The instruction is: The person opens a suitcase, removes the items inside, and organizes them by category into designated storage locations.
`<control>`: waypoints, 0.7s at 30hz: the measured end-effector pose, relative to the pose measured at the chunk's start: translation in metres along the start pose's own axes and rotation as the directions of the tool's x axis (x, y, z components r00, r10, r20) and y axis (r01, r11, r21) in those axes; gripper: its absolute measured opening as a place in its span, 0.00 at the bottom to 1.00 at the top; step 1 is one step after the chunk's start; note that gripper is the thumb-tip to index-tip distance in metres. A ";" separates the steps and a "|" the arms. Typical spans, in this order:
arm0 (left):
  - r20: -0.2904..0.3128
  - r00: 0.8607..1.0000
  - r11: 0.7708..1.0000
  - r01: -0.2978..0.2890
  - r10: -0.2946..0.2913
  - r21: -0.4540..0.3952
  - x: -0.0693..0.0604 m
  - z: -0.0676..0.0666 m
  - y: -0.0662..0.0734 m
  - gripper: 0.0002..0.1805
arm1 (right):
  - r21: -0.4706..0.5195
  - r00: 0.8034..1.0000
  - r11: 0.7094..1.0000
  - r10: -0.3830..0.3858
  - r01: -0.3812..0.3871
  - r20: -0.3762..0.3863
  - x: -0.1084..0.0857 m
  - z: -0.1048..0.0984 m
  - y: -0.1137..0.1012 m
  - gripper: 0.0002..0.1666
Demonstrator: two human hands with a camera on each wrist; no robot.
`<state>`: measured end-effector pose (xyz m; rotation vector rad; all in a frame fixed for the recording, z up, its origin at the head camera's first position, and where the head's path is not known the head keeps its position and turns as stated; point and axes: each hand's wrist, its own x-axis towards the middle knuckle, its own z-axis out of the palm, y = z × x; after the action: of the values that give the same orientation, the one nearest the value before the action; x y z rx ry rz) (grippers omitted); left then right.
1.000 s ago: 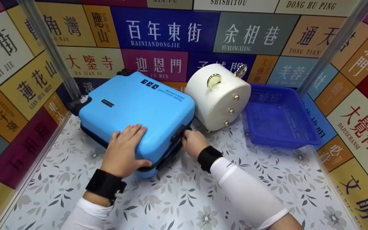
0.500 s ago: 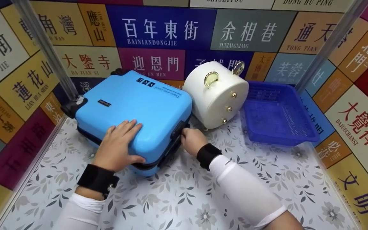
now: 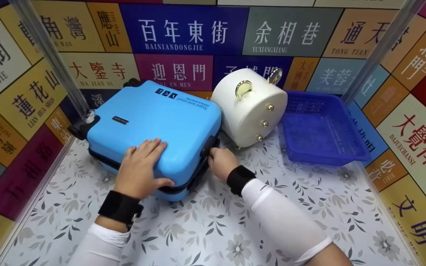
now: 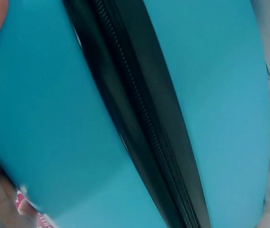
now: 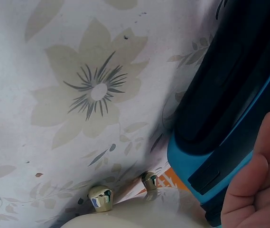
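Observation:
A light-blue hard-shell suitcase (image 3: 161, 122) lies flat, with a black zipper band (image 4: 139, 104) around its side. My left hand (image 3: 139, 171) rests on the near-left corner of the lid. Its fingers are extended over the shell and its thumb reaches down toward the band. At the suitcase's right side, beside the black carry handle (image 3: 208, 145), my right hand (image 3: 223, 162) has its fingers curled against the zipper edge. The exact part they grip is hidden in both the head and right wrist views.
A white rounded bag (image 3: 250, 107) with gold rings and gold studs stands against the suitcase's far right side. Right of it sits a blue plastic basket (image 3: 325, 160). Patterned walls (image 3: 183, 29) enclose the floral surface (image 3: 242, 229) at the back and sides.
Both hands keep nearly the same places on the suitcase. The near corner of the suitcase shifts very slightly and the dark gap along its band looks narrower. The head view has shifted a little.

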<state>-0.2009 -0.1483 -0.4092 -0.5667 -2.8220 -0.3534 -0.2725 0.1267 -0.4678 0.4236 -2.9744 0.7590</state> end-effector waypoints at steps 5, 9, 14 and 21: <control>-0.050 0.998 0.998 0.030 -0.028 0.046 0.002 0.006 0.014 0.65 | 0.016 1.000 1.000 0.003 -0.003 0.017 -0.001 0.000 -0.001 0.10; -0.076 0.996 0.997 0.052 -0.048 0.049 0.004 0.011 0.024 0.64 | 0.023 0.999 0.999 0.026 -0.027 0.026 -0.001 -0.002 0.000 0.10; 0.008 0.997 0.996 0.081 -0.081 -0.037 0.011 0.000 0.008 0.63 | 0.008 1.000 1.000 0.019 -0.019 0.013 0.001 -0.004 0.002 0.10; 0.110 0.952 0.949 0.296 -0.284 -0.110 0.014 -0.026 -0.080 0.77 | 0.009 1.000 1.000 0.018 -0.018 0.009 0.001 -0.004 0.003 0.11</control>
<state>-0.2405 -0.2225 -0.3961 -0.1907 -2.9927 -0.5758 -0.2747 0.1312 -0.4655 0.4015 -2.9881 0.7747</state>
